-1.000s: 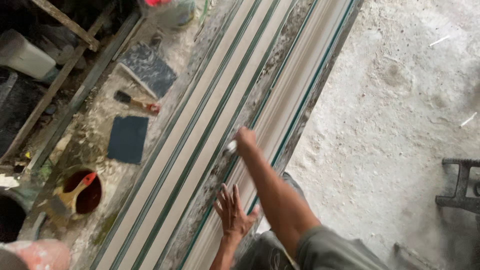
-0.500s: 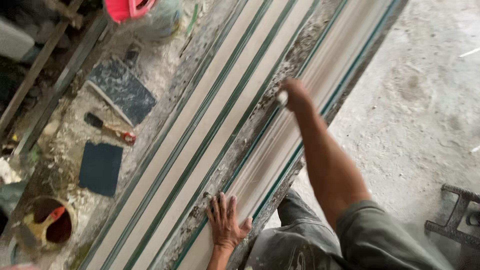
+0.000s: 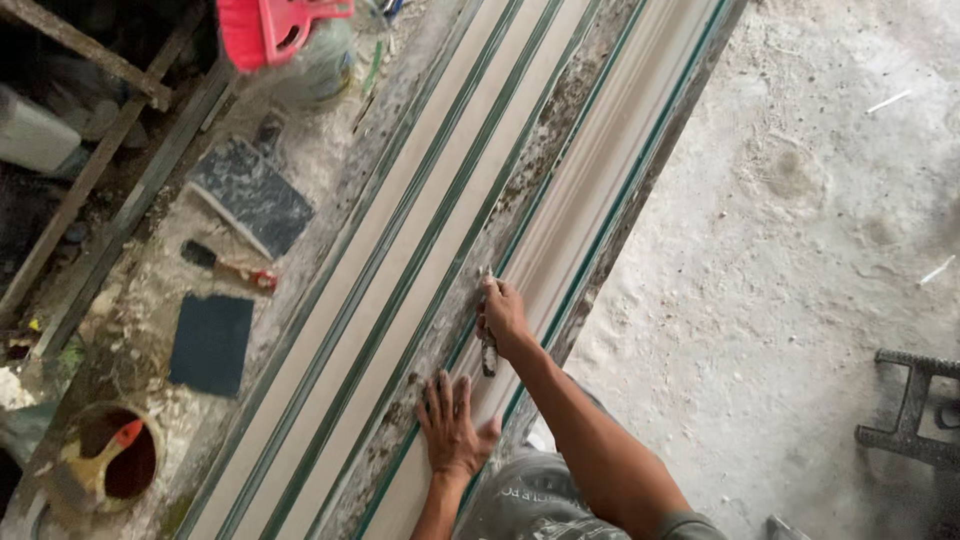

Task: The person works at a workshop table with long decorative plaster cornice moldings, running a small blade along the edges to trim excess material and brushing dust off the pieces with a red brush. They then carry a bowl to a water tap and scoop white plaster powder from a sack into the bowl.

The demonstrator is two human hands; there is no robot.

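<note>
View: single head-worn camera, set above the person, looking steeply down along both forearms. Near range; the left hand (image 3: pixel 452 428) and right hand (image 3: pixel 503 318) sit low-centre. Frame tilted: the long pale moulded strips with green edges (image 3: pixel 420 260) run diagonally, lower left to upper right. Left edge takes in the dusty worktop (image 3: pixel 130 320); right half, the grey concrete floor (image 3: pixel 800 230). No second view.
</note>
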